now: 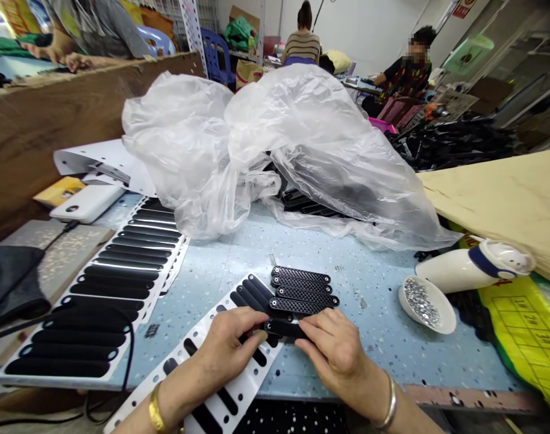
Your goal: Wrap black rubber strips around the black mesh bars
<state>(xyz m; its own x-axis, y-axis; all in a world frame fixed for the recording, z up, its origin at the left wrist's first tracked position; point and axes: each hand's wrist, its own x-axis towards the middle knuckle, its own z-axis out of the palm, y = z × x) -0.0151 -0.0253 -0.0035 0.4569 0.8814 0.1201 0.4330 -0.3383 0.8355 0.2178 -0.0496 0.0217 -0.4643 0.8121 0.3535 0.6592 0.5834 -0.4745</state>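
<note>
Near the middle of the desk's [392, 355] near edge, the person holds a slim black strip [284, 328] with a round metal fitting at its left end. The left hand [234, 340], a gold bangle at its wrist, has thumb and forefinger drawn narrow at that end; the right hand [335, 343], wearing a silver bangle, pinches the other end between thumb and fingers.

Just beyond the strip, farther from the near edge, four textured black pieces [302, 289] lie side by side in a neat row. Under the left forearm, a white sheet [252, 386] with black strip shapes and dots slants across the near edge and hangs past it. More sheets of long black strips [134, 250] run along the left part of the desk, with a white device [87, 204] near their far end.

Toward the right edge, a white bowl [444, 319] holds small shiny metal pieces [421, 301], just beside a white bottle [450, 266] lying on its side. A large crumpled clear plastic bag [311, 114] covers much of the far side, with dark pieces [311, 204] showing beneath it.
</note>
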